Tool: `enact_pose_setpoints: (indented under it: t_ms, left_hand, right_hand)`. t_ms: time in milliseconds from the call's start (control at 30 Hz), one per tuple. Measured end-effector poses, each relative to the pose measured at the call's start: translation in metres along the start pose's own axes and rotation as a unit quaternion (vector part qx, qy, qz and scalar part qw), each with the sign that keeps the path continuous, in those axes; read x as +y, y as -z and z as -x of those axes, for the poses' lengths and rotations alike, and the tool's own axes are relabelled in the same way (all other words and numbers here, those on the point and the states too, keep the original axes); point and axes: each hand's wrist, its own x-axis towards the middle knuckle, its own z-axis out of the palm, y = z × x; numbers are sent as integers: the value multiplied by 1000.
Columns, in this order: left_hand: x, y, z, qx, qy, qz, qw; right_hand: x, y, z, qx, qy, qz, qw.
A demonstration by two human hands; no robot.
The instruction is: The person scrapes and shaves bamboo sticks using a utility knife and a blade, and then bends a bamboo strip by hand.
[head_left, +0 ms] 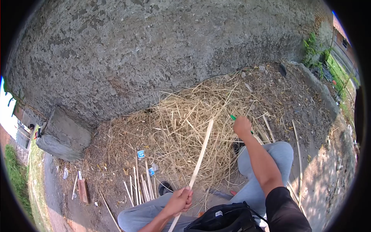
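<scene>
My left hand (180,201), low in the head view, is closed round a long pale strip (201,156) that looks like split bamboo or wood. The strip slants up and away over a heap of straw-coloured shavings (185,123). To the right, my right hand (242,126) is closed round a green-handled tool (233,117); most of the tool is hidden in the fist. The far end of the strip lies left of my right hand, apart from it.
A rough wall (154,50) rises behind the heap. Several cut strips (145,189) lie at lower left near a blue packet (141,154). A stone block (65,135) stands further left. My bent knees and a black bag (224,220) are close below.
</scene>
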Motion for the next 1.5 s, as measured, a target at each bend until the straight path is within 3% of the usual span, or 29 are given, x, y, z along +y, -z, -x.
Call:
enact_pose_setpoints:
  t_ms: [67, 133, 167, 233, 267, 300, 333, 367, 433, 467, 533, 700, 867, 1067, 1133, 1200, 1267, 1400, 1467, 1500]
  left_hand:
    - [8, 11, -5, 1, -12, 30, 999]
    - [14, 15, -9, 69, -69, -29, 995]
    - [17, 15, -11, 88, -89, -44, 991]
    - [12, 14, -21, 135, -116, -74, 981]
    - [11, 14, -27, 179, -149, -104, 967]
    - [7, 18, -34, 182, -153, -100, 966]
    - [0, 23, -43, 208, -216, -161, 940]
    - [-2, 23, -47, 233, -275, -221, 906]
    - [-2, 24, -50, 235, -267, -228, 906]
    - [-1, 23, -51, 236, -255, -237, 907]
    - [-4, 21, -53, 238, -254, -240, 906]
    - [-4, 20, -58, 254, -269, -296, 881]
    - [-5, 8, -61, 290, -338, -412, 795]
    - [-8, -9, -47, 241, -253, -392, 851]
    - [-24, -9, -40, 227, -265, -413, 841]
    - [-32, 1, -36, 210, -274, -441, 828]
    - [-33, 6, -36, 176, -199, -382, 885]
    - [-44, 5, -24, 158, -194, -427, 869]
    - [-31, 14, -27, 165, -152, -366, 903]
    - [-24, 17, -27, 166, -48, -243, 955]
  right_hand:
    - [-13, 12, -4, 23, 7, -4, 1000]
    - [-45, 18, 18, -101, 38, 23, 994]
    - [-57, 20, 27, -107, 37, 24, 993]
    - [-83, 28, 37, -114, 28, -115, 986]
    - [-92, 31, 42, -114, 33, -115, 986]
    - [-99, 34, 49, -191, 9, -234, 953]
    - [-104, 37, 58, -264, -17, -345, 900]
    - [-110, 45, 71, -264, -13, -343, 901]
    - [-116, 57, 101, -222, 183, -143, 947]
    - [-115, 54, 114, -221, 184, -143, 947]
    - [-114, 49, 133, -123, 290, -59, 947]
    - [-118, 50, 135, -133, 293, -18, 947]
    - [-111, 32, 126, -123, 305, 23, 944]
    - [-94, 9, 82, -72, 223, 36, 972]
    - [-81, 4, 63, -29, 181, 48, 982]
    - [-72, -1, 51, -43, 170, 60, 983]
    - [-57, -17, 40, -58, 165, 78, 982]
    - [-12, -28, 9, -70, 49, 101, 991]
    - [-8, -26, 1, -132, -12, 58, 990]
    - [-16, -32, 5, -104, -11, 42, 994]
